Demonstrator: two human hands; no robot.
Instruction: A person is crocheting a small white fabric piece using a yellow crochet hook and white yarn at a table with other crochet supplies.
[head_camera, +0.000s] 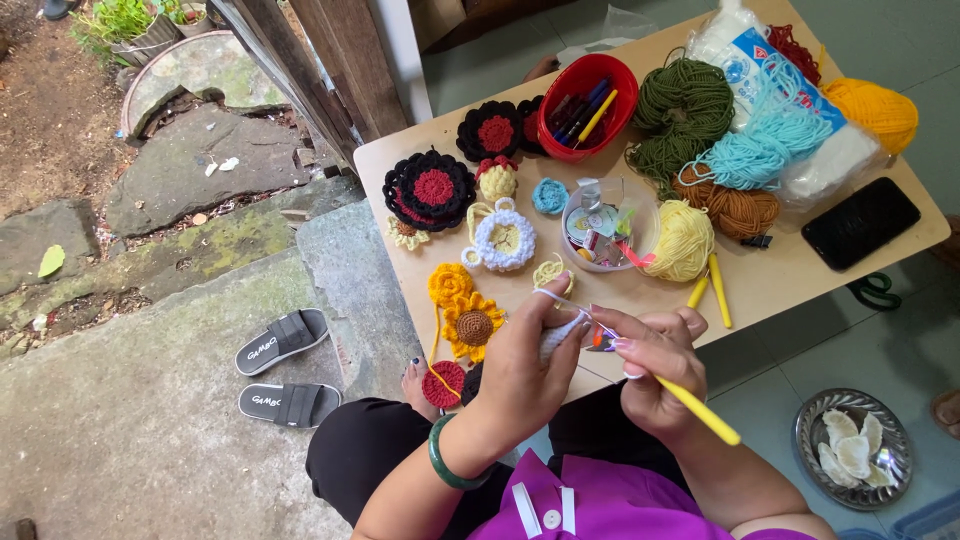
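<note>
A yellow-handled crochet hook (700, 410) is gripped by the right hand (655, 365); white yarn (560, 330) is pinched by the left hand (525, 365). Two black-and-red crocheted flowers (430, 188) are counted on the wooden tabletop (790, 285).

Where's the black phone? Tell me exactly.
In the head view the black phone lies flat near the table's right edge, just right of the brown yarn, below the orange yarn ball.

Purple buttoned top (590, 505), black trousers (365, 450), green bangle (447, 466)
</note>
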